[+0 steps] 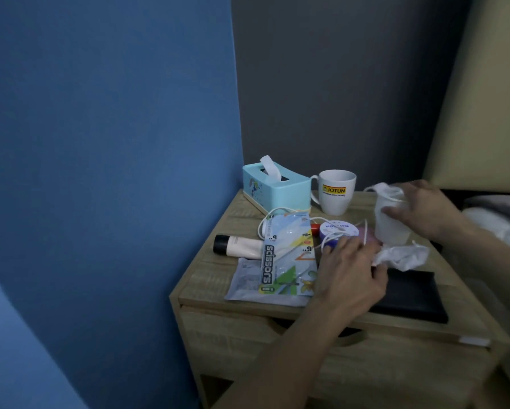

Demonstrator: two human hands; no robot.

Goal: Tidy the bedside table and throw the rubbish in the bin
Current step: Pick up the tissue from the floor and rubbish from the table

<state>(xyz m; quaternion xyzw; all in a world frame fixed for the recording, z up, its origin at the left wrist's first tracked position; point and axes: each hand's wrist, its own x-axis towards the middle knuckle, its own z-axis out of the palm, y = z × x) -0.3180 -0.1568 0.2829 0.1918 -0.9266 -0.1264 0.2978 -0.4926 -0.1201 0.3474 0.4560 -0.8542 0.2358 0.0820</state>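
A wooden bedside table (206,261) is seen in a corner between a blue wall (100,143) and a grey wall (336,84), w/ a bed edge at far right.

At the back left of the top, a turquoise tissue box (273,190) is stood, one tissue pulled up through its slot. Just beside it a white mug (336,191) is placed upright; its yellow label can be read as "JOTUN", w/ smaller print below too fine to read.

At front left, a card pack (286,258) printed "scissors" is laid over a flat clear packet (244,278); other marks on the card are too small to read. A cream tube w/ black cap (237,245) is laid on its side to the left. A round lilac tin (337,231) carries partly hidden lettering, approx. "MO… HYA". A white cable (277,215) is looped across these things. A black wallet-like item (410,293) is laid flat at front right.

The left hand (351,276) is lowered palm-down, fingers pinched onto a crumpled white tissue (401,255) lying on the table top, between tin and wallet.

The right hand (422,208) is wrapped around a translucent plastic cup (391,222), blurred, w/ a bit of white tissue at its rim; whether the cup is lifted or resting cannot be told.
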